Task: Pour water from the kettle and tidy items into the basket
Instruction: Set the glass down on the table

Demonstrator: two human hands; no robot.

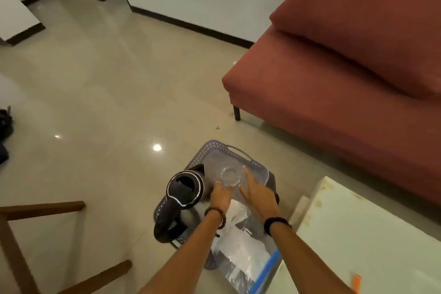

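Both forearms reach down to the basket [256,166] on the floor, left hand [220,194] pinching a fragile, slippery glass [230,176] by its rim beside the kettle [185,190], right hand [259,192] open, holding nothing.

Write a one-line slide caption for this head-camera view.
Both hands reach a glass over a grey basket beside a black kettle.
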